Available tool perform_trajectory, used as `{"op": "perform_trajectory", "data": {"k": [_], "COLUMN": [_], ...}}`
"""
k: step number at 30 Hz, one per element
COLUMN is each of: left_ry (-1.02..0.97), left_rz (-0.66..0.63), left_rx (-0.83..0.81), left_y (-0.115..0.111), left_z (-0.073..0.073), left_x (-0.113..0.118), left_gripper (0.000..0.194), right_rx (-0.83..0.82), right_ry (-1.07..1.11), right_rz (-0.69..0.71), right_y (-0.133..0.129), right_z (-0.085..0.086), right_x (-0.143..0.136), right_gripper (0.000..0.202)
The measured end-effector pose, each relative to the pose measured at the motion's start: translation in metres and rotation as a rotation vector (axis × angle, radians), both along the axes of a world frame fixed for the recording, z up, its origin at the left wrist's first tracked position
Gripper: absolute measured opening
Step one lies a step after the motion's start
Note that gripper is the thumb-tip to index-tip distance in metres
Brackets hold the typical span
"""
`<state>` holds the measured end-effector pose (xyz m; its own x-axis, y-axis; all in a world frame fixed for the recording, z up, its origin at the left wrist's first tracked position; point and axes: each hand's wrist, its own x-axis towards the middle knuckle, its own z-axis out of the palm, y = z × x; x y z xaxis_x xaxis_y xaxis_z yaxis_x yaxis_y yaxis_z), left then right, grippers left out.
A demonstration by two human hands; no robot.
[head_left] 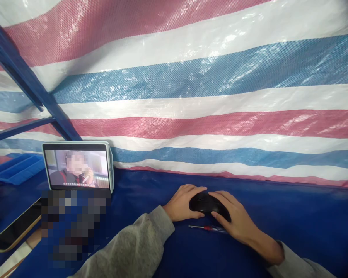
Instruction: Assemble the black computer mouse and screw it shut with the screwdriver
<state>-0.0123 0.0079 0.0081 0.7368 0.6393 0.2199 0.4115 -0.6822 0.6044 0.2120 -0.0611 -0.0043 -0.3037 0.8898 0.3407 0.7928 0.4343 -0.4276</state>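
Observation:
A black computer mouse [206,204] lies between my hands on the dark blue tabletop [301,224]. My left hand [184,202] grips its left end, with thumb and fingers curled round it. From the right, my right hand [234,216] holds the other end, thumb on the near side and fingers over the far side. Just in front of the mouse, on the near side, rests a small screwdriver [207,228] with a thin metal shaft and a red and clear handle. The handle's end is partly hidden by my right hand.
A tablet [77,166] in a light case stands at the left, playing a video. Left of it lie a phone [17,227] and a blue divided tray [20,168]. A striped plastic sheet [205,127] hangs behind the table, and a blue metal frame [34,77] rises at the left.

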Motion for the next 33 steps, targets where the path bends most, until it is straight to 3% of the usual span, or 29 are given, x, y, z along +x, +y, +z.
{"op": "perform_trajectory", "data": {"k": [4,16,22,29,33], "left_ry": [-0.024,-0.048,-0.164,-0.240,-0.197], "left_rz": [-0.005,0.000,0.185,0.335,0.389], "left_rx": [0.019,0.026,0.054,0.075,0.049], "left_y": [-0.001,-0.002,0.000,0.004,0.006], "left_z": [-0.002,-0.004,-0.007,-0.011,-0.015], "left_x": [0.001,0.000,0.001,0.002,0.002], "left_gripper": [0.080,0.080,0.034,0.020,0.026], "right_rx": [0.019,0.014,-0.002,0.024,0.057], "right_ry": [-0.007,0.187,0.245,0.286,0.313], "right_rz": [0.030,-0.062,-0.143,-0.238,-0.236], "right_y": [0.000,0.003,0.010,0.014,0.016], "right_z": [-0.003,0.000,-0.004,-0.010,-0.018], "right_x": [0.000,0.000,0.000,0.004,0.006], "right_gripper": [0.049,0.041,0.040,0.041,0.041]}}
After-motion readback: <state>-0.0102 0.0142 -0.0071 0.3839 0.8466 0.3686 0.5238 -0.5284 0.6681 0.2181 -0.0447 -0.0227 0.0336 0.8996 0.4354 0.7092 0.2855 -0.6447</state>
